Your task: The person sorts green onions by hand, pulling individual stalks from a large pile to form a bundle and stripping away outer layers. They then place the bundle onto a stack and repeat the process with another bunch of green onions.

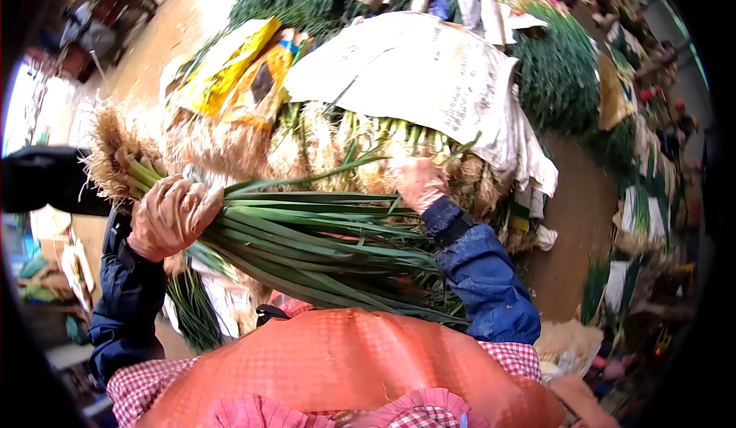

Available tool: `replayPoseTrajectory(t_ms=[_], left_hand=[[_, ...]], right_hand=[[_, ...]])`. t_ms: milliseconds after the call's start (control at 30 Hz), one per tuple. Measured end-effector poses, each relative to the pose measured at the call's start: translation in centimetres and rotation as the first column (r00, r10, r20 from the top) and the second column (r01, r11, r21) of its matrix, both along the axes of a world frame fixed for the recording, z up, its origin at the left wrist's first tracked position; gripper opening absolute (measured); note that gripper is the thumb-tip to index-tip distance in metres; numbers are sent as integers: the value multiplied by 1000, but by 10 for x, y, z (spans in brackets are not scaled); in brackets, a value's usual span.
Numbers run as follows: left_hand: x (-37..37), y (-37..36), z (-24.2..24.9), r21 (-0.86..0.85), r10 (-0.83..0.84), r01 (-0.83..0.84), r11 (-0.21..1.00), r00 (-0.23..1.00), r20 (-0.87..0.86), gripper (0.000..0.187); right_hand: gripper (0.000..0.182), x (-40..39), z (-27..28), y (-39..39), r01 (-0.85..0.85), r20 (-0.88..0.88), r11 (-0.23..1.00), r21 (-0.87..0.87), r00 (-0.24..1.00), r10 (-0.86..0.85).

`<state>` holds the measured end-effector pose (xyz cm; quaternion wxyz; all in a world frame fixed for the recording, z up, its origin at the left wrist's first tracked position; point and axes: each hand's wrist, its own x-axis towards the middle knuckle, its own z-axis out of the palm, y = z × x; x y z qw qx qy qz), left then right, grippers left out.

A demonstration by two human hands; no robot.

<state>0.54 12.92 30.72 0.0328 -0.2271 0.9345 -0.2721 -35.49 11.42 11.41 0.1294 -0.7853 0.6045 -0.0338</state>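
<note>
In the head view, the fingers (pixel 198 202) of the left hand (pixel 175 217) wrap the onion bunch (pixel 322 236) near its roots (pixel 115 156), in front of the apron (pixel 345 367), and could let stalks slide out if slackened, while I cannot tell whether the blurred right hand (pixel 423 183) pinches anything.

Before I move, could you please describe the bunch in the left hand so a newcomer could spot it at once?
Find the orange apron at the bottom. Just above it, the left hand grips a bunch of long-leaved greens. Unlike the heaps beyond, this one is held crosswise, shaggy roots leftward, green leaves trailing right.
</note>
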Motion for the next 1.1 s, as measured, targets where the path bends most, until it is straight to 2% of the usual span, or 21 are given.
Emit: replayPoseTrajectory(t_ms=[33,67,100,133,167,233,267,300,333,367,400,433,500,567,633,767,833,967,1033,1067,1100], left_hand=[[15,6,-13,47,84,-82,996,996,-37,35],[30,14,-22,144,183,-176,974,983,-35,35],[46,23,-31,239,283,-268,933,959,-28,36],[67,35,-43,312,377,-354,882,926,-14,40],[87,50,-56,369,440,-397,840,897,-38,45],[134,87,-91,531,641,-518,671,765,-64,50],[157,110,-110,566,723,-563,603,686,-87,54],[180,134,-135,534,815,-676,508,578,-44,53],[202,162,-157,572,890,-712,408,449,-76,51],[219,189,-175,610,943,-729,311,316,-103,48],[230,211,-185,671,989,-727,146,106,-100,46],[241,234,-199,651,993,-759,-33,-97,-64,44],[266,262,-223,608,881,-697,-381,-473,9,41],[294,267,-240,578,696,-576,-578,-718,-20,37],[333,259,-254,641,533,-430,-636,-846,-38,35],[427,244,-335,750,257,-321,-579,-944,-206,37],[462,221,-372,807,158,-317,-498,-948,-275,37],[527,175,-483,731,20,-224,-644,-961,-276,39],[543,158,-565,708,-52,-83,-702,-985,-167,45],[542,144,-602,759,-24,-80,-647,-992,-124,45],[537,167,-681,875,-1,-55,-481,-998,-64,47]], right_hand=[[19,-4,-22,-7,135,144,988,72,979,-144],[18,-10,-37,-8,251,445,967,41,862,-243],[17,-19,-50,-8,364,700,929,63,648,-301],[21,-42,-60,-11,279,793,891,358,413,-447],[26,-46,-43,-6,180,749,767,617,165,-641],[27,-73,-37,14,50,493,540,840,346,-798],[25,-74,-37,22,162,283,455,876,591,-756],[32,-90,-52,34,124,177,336,934,655,-735],[54,-101,-63,53,249,-21,212,945,694,-720],[68,-117,-82,69,407,-270,134,904,784,-559],[70,-192,-155,108,474,-401,135,870,840,-365],[72,-132,-106,92,615,-603,-25,788,763,-230],[63,-106,-103,94,585,-639,-257,769,693,-333],[44,-72,-119,88,560,-600,-285,778,797,-69],[34,-12,-126,74,553,-568,-204,808,823,-20],[29,149,-123,-2,410,-408,-99,906,912,42],[31,224,-118,-29,324,-352,-142,935,891,-287],[34,303,-144,-47,296,-364,-217,930,822,-438],[40,327,-159,-49,448,-499,-221,866,749,-436],[34,327,-169,-50,466,-531,-256,847,712,-460],[36,313,-181,-38,498,-507,-152,854,730,-458]])
